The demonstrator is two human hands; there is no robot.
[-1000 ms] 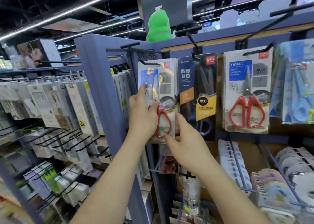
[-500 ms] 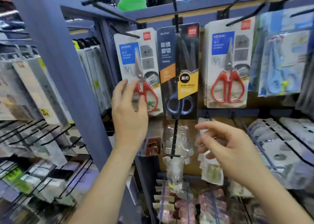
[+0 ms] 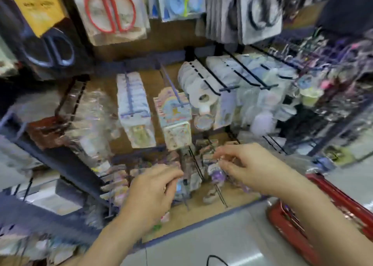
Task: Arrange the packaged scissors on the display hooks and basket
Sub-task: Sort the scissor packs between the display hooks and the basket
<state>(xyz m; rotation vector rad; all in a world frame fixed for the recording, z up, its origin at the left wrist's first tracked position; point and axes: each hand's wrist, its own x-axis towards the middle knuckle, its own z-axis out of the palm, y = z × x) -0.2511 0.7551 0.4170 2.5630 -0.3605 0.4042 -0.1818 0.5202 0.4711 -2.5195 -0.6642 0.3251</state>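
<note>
The frame is blurred. Packaged red-handled scissors [image 3: 110, 9] hang at the top, and a dark pack of black-handled scissors [image 3: 50, 45] hangs to their left. Blue scissors [image 3: 177, 1] and grey packs with black handles [image 3: 262, 11] hang further right. Both my hands are low, away from the scissors. My left hand [image 3: 153, 189] has its fingers curled at small packets on the lowest hooks. My right hand [image 3: 252, 169] has its fingertips at a small purple packet [image 3: 217, 175]. Blur hides whether either hand holds a packet.
A red shopping basket [image 3: 323, 215] stands on the grey floor at the lower right. Long black hooks [image 3: 232, 78] stick out at mid height, loaded with white tape rolls and small stationery packs. A blue shelf post [image 3: 60, 165] runs along the left.
The view has tilted down sharply. My left hand let go of the red-handled scissors pack on its hook, and both hands dropped to the lowest hooks of small packets.
</note>
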